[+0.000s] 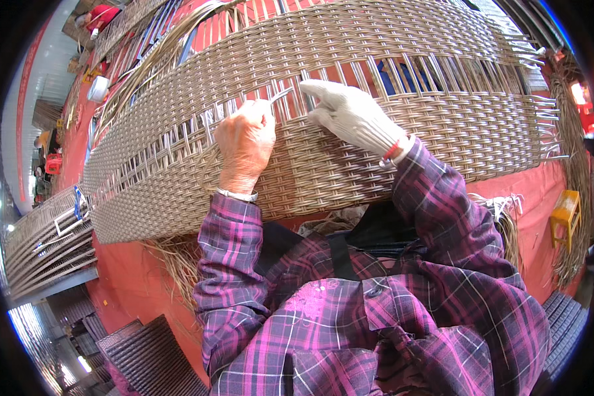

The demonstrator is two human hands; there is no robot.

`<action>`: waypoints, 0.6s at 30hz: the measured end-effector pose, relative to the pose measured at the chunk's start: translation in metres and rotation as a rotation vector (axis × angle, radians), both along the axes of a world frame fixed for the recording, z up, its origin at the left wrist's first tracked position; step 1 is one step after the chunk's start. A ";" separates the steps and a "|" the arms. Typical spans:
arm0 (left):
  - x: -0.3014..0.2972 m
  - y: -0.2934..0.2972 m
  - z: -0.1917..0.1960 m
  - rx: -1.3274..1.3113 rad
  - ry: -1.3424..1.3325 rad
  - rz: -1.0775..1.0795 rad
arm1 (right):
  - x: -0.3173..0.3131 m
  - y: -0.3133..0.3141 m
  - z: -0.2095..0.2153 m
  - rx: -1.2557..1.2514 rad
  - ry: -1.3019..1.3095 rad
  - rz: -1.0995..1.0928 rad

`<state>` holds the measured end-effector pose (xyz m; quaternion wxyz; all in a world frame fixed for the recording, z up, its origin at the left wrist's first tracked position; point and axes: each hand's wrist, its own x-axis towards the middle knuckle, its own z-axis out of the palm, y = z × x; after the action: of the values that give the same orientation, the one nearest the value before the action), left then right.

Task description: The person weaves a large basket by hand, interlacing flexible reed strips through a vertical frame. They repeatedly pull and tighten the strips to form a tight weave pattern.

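A long panel of woven brownish-grey wicker (350, 158) lies across in front of me, with an unwoven band of bare upright strands along its middle. My bare left hand (246, 135) is closed at this band, around a thin pale strip (282, 95) whose end sticks out to the right from the fingers. Just right of it, my right hand (356, 117) in a white knit glove rests over the same band. Its forefinger points left, apart from the thumb below, and no held thing shows between them. The strip's other end is hidden in my left fist.
Red sheeting (135, 277) lies beneath the panel. Loose strands (168, 261) hang at its near edge. A yellow stool (565, 218) stands at right, a stack of dark ribbed pieces (153, 360) at lower left. A white roll (98, 89) and a person in red (103, 16) are at upper left.
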<state>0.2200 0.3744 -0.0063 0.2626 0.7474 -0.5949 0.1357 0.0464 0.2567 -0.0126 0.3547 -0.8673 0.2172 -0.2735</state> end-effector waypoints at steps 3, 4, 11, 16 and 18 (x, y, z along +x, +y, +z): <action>-0.005 -0.007 0.002 0.129 -0.019 -0.057 | 0.024 -0.007 -0.006 -0.130 0.082 0.025; -0.006 -0.009 0.002 0.206 -0.037 -0.067 | 0.030 -0.010 -0.007 -0.120 0.193 0.009; 0.005 0.006 0.009 0.169 0.229 -0.086 | 0.037 -0.023 -0.006 -0.070 0.230 0.078; 0.001 -0.012 -0.001 0.261 0.128 -0.030 | 0.046 -0.022 0.006 -0.007 0.404 0.113; -0.003 -0.021 -0.011 0.206 0.126 -0.034 | 0.049 -0.024 0.010 0.046 0.436 0.174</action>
<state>0.2172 0.3530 -0.0170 0.2236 0.7672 -0.6007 0.0224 0.0953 0.2324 -0.0024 0.3412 -0.9131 0.2191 -0.0429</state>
